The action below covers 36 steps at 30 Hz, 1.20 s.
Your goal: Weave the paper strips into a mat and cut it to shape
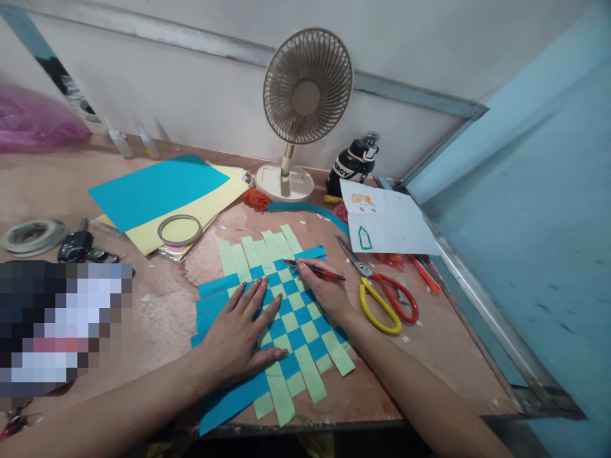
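Observation:
A woven mat of light green and blue paper strips (296, 331) lies in a checker pattern on the wooden desk (157, 299), its strip ends loose around the edges. My left hand (238, 334) presses flat on the mat's left side, fingers spread and holding nothing. My right hand (322, 289) rests on the mat's upper right part and grips a slim red pen (321, 271). Just right of that hand lie scissors with red and yellow handles (379, 296), not touching it.
Behind the mat lie a blue sheet (157, 191) on yellow paper (224, 191), a tape roll (179, 230), and a curved blue strip (308, 213). A small fan (305, 86), a black bottle (356, 165) and a drawn-on paper (386, 219) stand beyond. A blurred object (62, 324) sits left.

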Motion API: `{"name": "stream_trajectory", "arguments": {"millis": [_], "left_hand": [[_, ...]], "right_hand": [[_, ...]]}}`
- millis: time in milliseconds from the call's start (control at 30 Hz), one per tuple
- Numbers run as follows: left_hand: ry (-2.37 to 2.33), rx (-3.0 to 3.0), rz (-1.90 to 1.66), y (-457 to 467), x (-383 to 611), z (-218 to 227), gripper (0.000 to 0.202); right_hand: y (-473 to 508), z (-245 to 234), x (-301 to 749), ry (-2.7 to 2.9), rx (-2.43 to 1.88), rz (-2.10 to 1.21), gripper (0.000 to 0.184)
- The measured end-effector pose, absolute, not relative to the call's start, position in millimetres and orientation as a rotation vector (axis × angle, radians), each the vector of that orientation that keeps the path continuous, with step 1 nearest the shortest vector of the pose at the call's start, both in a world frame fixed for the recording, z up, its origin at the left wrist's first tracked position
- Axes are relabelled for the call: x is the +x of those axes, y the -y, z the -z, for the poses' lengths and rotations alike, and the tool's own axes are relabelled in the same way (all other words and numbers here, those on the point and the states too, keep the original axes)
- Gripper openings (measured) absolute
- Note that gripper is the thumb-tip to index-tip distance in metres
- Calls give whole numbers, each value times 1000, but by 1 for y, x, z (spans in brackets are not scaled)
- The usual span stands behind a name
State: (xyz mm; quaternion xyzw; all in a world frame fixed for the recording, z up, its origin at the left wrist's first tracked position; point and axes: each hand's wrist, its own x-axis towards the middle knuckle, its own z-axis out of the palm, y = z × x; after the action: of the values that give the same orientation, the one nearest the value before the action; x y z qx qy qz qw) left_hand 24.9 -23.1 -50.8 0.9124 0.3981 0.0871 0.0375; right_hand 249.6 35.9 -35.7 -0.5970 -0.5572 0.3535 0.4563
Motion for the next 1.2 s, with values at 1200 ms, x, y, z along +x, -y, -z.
{"name": "stream_trajectory", "arguments": {"millis": [1200], "left_hand": [[-1208, 2812, -284, 23, 25, 50, 86]], "right_hand": [[-43, 23, 261, 1433, -1560, -725, 19]]}}
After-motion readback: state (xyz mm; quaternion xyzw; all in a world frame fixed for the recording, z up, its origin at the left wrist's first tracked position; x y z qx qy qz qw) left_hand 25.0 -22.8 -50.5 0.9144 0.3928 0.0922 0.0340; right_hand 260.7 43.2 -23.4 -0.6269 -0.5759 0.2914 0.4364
